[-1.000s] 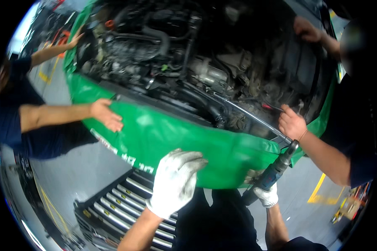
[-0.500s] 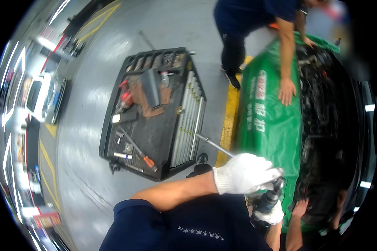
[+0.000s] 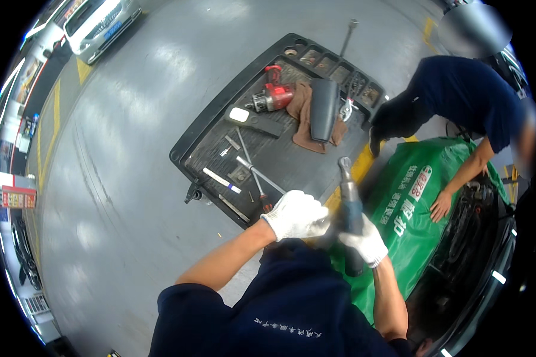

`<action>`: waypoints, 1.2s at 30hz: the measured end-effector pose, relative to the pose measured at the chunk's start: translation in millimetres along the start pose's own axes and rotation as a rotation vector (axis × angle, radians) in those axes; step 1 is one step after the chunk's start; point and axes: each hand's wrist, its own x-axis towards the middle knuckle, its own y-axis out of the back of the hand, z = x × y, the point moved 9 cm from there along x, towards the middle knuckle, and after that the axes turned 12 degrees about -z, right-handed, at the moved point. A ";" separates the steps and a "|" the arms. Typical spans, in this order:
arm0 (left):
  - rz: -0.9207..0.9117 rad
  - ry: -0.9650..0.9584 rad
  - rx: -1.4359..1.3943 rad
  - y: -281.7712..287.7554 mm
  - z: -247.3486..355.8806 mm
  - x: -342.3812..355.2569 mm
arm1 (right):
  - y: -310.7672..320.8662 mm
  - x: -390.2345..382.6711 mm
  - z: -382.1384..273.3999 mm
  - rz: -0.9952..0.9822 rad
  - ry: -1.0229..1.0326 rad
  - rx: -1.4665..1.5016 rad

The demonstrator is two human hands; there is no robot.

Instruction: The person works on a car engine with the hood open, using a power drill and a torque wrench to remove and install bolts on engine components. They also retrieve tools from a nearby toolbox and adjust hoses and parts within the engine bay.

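Note:
My left hand (image 3: pixel 296 215), in a white knit glove, is closed around a metal extension bar (image 3: pixel 261 174) that points up and left over the cart top. In my gloved right hand (image 3: pixel 367 241) is a cordless ratchet wrench (image 3: pixel 351 209) with a dark body, held upright with its metal head up. The two hands are close together but apart. Beneath the bar lies a screwdriver (image 3: pixel 267 205) with an orange handle, partly hidden near my left hand. A white marker-like stick (image 3: pixel 221 180) lies to its left.
The black tool cart (image 3: pixel 214 140) carries a red power tool (image 3: pixel 274 97), a brown cloth (image 3: pixel 302 122), a dark grey panel (image 3: pixel 324 111) and pliers (image 3: pixel 346 110). A green fender cover (image 3: pixel 393 238) drapes the car at right. A co-worker (image 3: pixel 458 98) leans there, one hand (image 3: pixel 441 206) on the cover.
My view has turned toward the cart. Both hands have moved away from the engine bay side, the bar now over the cart. The ratchet wrench, separate from my left hand, now stands upright.

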 end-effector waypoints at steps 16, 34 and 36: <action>-0.101 0.068 0.015 -32.3 -87.3 -65.6 | -83.9 178.3 -72.2 0.197 0.028 -1.029; 0.224 0.478 -0.112 28.7 -121.5 -146.6 | -39.3 38.8 -29.1 0.549 0.371 -0.619; 0.286 0.511 -0.074 43.0 -140.3 -148.8 | -33.6 31.0 -18.4 0.564 0.343 -0.581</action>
